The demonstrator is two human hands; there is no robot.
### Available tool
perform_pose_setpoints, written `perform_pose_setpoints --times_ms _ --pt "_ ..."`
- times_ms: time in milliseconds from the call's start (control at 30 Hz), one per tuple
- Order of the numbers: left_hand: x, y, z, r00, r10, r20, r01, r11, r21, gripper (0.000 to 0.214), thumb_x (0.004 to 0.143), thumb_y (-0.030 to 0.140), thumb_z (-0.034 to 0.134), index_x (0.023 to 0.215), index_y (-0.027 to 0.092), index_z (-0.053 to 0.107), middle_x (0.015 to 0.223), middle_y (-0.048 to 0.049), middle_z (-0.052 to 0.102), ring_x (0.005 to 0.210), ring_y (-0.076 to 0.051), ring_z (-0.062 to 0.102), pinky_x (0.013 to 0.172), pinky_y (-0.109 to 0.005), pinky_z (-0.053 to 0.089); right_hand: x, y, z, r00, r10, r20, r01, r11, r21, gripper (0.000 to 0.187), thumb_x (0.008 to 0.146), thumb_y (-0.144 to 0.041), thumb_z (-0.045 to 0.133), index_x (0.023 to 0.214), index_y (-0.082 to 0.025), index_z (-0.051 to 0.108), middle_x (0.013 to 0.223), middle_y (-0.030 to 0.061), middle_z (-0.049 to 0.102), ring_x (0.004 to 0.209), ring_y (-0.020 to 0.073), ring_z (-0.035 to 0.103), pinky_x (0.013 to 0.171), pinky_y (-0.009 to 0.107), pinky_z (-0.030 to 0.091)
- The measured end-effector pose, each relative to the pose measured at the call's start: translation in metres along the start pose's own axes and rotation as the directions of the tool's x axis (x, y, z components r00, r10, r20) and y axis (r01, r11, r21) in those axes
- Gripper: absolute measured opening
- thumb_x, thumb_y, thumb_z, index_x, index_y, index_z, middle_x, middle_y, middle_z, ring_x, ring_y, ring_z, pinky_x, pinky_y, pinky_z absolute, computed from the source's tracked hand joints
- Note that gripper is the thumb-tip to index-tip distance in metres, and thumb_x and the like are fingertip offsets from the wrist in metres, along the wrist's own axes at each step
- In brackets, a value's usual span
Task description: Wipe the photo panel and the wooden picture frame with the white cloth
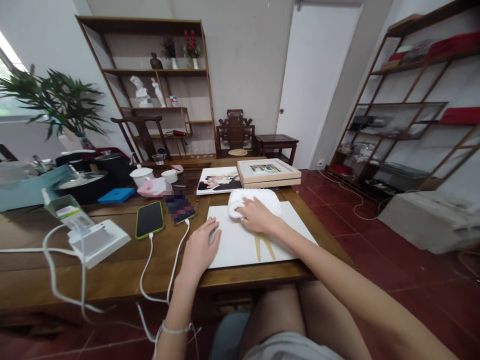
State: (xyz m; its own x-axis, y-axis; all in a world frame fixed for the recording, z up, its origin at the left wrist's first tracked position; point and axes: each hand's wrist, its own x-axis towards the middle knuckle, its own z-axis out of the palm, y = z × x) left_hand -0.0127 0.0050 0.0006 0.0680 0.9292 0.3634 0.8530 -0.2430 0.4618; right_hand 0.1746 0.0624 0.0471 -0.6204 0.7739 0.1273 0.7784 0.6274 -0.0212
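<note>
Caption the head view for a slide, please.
Right hand on a white cloth atop a white board, left hand at the board's left edge.

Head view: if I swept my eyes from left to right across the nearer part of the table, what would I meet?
White power strip, green-edged phone, left hand, then right hand on a white cloth.

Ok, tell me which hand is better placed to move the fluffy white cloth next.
Probably the right: the right hand rests on the fluffy white cloth, while the left hand lies at the left edge of the white board, apart from the cloth.
</note>
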Motion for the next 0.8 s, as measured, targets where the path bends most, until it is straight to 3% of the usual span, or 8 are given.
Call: perform_pose_setpoints --times_ms 100,267,433,567,667,800 --pt "0.0 0.0 0.0 1.0 0.011 -0.006 -0.011 1.0 -0.002 0.033 0.086 0.03 0.045 0.11 0.018 0.065 0.127 -0.007 0.059 0.118 -0.024 0.054 0.101 -0.037 0.041 -0.013 -0.01 -0.002 0.998 -0.068 0.0 0.068 0.998 0.001 0.034 0.078 -0.01 0.046 0.109 -0.015 0.061 0.131 0.014 0.051 0.13 0.0285 0.033 0.104 0.051 0.023" --pt "0.0 -0.001 0.0 0.999 0.032 -0.005 -0.032 0.999 -0.001 0.033 0.086 0.03 0.044 0.11 0.018 0.065 0.126 -0.0084 0.059 0.119 -0.024 0.054 0.1 -0.038 0.042 -0.073 -0.049 -0.009 0.973 -0.231 -0.011 0.231 0.973 0.001 0.031 0.078 -0.016 0.05 0.106 -0.016 0.063 0.137 0.0152 0.045 0.132 0.0328 0.029 0.106 0.054 0.021" --pt "0.0 0.0 -0.001 1.0 0.019 0.009 -0.019 1.0 -0.007 0.033 0.086 0.028 0.044 0.11 0.016 0.065 0.127 -0.0089 0.059 0.12 -0.024 0.052 0.101 -0.038 0.041 -0.117 -0.071 -0.022 0.961 -0.274 0.02 0.274 0.961 0.036 0.023 0.078 -0.019 0.052 0.097 -0.016 0.066 0.131 0.0157 0.05 0.128 0.034 0.035 0.103 0.049 0.028" --pt "-0.001 0.0 -0.001 1.0 0.009 0.007 -0.009 1.0 -0.015 0.033 0.086 0.029 0.045 0.109 0.017 0.065 0.128 -0.0082 0.058 0.12 -0.024 0.052 0.101 -0.038 0.041 -0.091 -0.05 -0.027 0.98 -0.181 0.081 0.177 0.983 0.053 0.027 0.08 -0.018 0.047 0.1 -0.019 0.064 0.112 0.0134 0.063 0.115 0.0283 0.051 0.091 0.041 0.041" --pt "-0.001 -0.001 -0.001 1.0 0.009 0.001 -0.009 0.999 -0.032 0.033 0.087 0.026 0.042 0.109 0.017 0.065 0.127 -0.0075 0.059 0.12 -0.023 0.052 0.101 -0.038 0.042 -0.046 -0.027 -0.018 0.999 -0.026 0.029 0.027 0.999 -0.045 0.03 0.08 -0.017 0.046 0.105 -0.016 0.062 0.109 0.0156 0.064 0.115 0.0295 0.05 0.092 0.043 0.038" --pt "0.0 -0.002 -0.001 1.0 0.012 -0.003 -0.012 0.998 -0.057 0.035 0.088 0.022 0.037 0.108 0.016 0.065 0.126 -0.0081 0.06 0.119 -0.022 0.054 0.101 -0.037 0.042 0.002 -0.015 -0.005 1.0 0.022 -0.011 -0.023 0.998 -0.062 0.032 0.083 -0.015 0.042 0.11 -0.013 0.06 0.109 0.0174 0.063 0.113 0.031 0.049 0.092 0.047 0.037"
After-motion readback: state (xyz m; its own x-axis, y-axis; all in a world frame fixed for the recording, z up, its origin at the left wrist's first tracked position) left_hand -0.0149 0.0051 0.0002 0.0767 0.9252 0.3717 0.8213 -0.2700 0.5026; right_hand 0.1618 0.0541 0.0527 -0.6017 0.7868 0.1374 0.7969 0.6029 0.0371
